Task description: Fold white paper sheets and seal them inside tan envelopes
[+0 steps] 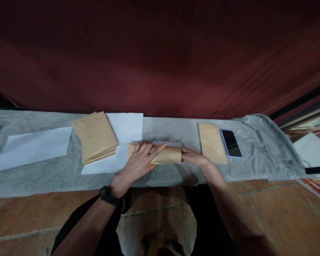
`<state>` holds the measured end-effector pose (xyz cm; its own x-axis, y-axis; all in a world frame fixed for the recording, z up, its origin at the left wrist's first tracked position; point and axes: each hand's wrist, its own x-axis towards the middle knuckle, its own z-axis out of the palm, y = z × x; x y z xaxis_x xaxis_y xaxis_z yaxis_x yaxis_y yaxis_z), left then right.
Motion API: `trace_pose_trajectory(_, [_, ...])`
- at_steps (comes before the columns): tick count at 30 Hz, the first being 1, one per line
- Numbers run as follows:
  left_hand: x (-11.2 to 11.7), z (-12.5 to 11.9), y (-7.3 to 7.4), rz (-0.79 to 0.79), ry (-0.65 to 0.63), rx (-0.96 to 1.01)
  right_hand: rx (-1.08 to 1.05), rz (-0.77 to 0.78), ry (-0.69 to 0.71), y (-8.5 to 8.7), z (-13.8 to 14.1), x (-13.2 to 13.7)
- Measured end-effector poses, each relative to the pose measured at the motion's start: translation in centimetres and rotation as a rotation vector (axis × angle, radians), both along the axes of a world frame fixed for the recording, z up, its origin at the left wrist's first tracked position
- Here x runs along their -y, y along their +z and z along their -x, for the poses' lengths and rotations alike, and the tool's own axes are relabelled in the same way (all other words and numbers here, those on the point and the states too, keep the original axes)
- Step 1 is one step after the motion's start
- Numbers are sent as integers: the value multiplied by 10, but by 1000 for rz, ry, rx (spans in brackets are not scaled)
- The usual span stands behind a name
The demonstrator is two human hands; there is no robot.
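Note:
A brown paper envelope [166, 155] lies crosswise in front of me, its upper surface bulging slightly. A strip of white paper [167, 144] shows along its far edge, and a sliver of white is visible at its right end. My left hand [142, 160], with a dark band on the wrist, holds the envelope's left part from above, thumb stretched to the right. At the right end, my right hand [190, 155] grips the envelope; its fingertips are hidden there, so whether they are inside or behind it is unclear.
Left of my hands, a stack of brown envelopes [98, 137] partly covers white sheets [126, 124]. Another white sheet [34, 145] lies farther left. To the right are a single envelope [212, 142] and a phone [231, 143]. Grey cloth [170, 176] covers the narrow surface, before a dark red backdrop [160, 85].

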<state>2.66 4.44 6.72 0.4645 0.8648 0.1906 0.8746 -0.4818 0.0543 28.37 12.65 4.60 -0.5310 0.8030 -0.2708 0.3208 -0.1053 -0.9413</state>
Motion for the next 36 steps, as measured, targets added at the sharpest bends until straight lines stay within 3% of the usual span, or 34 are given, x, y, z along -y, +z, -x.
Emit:
trace_pose_trajectory(3, [-2, 10, 4, -7, 62, 1, -102, 81, -18, 0, -1, -11])
trace_pose_trajectory(5, [-3, 23, 4, -6, 121, 20, -69, 54, -152, -1, -3, -16])
trace_pose_trajectory(8, [-4, 48, 0, 26, 238, 63, 243, -144, -306, -5, -8, -15])
trace_pose_trajectory(12, [-3, 77, -8, 104, 311, 74, 709, -384, -251, -8, -9, -1])
trace_pose_trajectory(18, [-3, 88, -16, 231, 297, 98, 971, -397, -204, -4, 12, 14])
trace_pose_trajectory(24, [-3, 88, -19, 256, 286, 99, 953, -349, -219, -2, 20, 12])
trace_pose_trajectory(36, [-4, 90, -23, 242, 283, 85, 928, -398, -211, -10, 23, 11])
